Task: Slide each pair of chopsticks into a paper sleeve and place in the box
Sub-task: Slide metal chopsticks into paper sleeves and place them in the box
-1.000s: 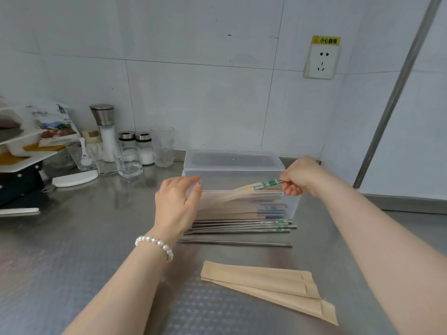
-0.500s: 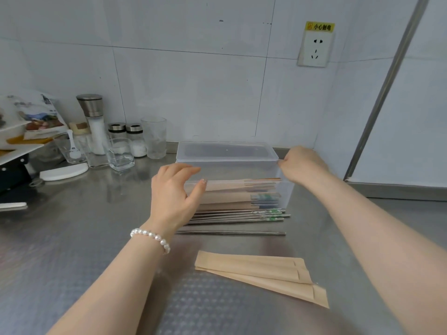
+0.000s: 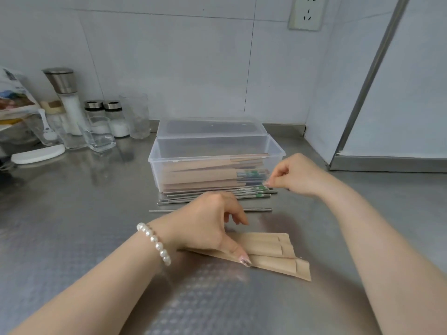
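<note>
Standing at the steel counter [image 3: 72,238], a person works with both bare hands near the middle of the frame. The left hand [image 3: 208,221], a pearl bracelet [image 3: 154,243] on its wrist, rests on the empty paper sleeves [image 3: 271,252] lying flat in the lower centre; its thumb presses the near sleeve, and the other fingers are curled above the paper, so it looks like a pinch on the top sleeve, though the fingertips are hidden behind the hand. The right hand [image 3: 295,175], right of centre, has its fingers bent, and the fingertips meet at the green-marked ends of the loose metal chopsticks [image 3: 217,197], which lie in a row on the counter just in front of the box. Whether it really grips one I cannot tell.

The clear plastic box [image 3: 217,151] sits just above centre, open, with its lid [image 3: 210,126] propped behind it against the wall. Inside it, sleeved chopsticks [image 3: 200,175] are stacked lengthwise, their coloured ends poking out to the right. One lone chopstick [image 3: 258,209] lies apart from the row, nearer the person.

At the upper left stand a grinder [image 3: 65,97], two small shakers [image 3: 106,112] and some glasses [image 3: 99,134], with a white lid [image 3: 38,154] flat on the counter. A wall socket [image 3: 306,13] is at the top right.
</note>
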Available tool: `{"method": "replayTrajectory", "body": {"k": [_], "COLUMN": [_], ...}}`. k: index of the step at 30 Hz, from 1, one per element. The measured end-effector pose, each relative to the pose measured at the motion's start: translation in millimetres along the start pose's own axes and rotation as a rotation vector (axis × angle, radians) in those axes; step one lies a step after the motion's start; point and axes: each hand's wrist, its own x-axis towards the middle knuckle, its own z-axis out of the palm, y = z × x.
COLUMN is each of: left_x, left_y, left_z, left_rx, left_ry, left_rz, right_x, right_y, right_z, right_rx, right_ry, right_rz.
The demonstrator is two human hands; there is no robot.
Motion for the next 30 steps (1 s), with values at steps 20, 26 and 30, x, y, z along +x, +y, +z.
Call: {"method": "replayTrajectory", "body": {"k": [20,26,30], "left_x": [0,1,4], "left_y": [-9,-13,-9], "left_z": [-10,-10,-4], "left_rx": [-0.11,-0.036,-0.039], "left_ry": [0.204,0.29,0.379], "left_rz": [-0.19,-0.188,-0.124], "right_x": [-9,-11,-12], "right_y": [-2,-9,-15], "right_z": [0,10,20], "right_rx": [0.474,0.583,0.668], "right_ry": [-0.37,-0.397,-0.339], "right_rz": [0.017,-0.031,-0.025]}}
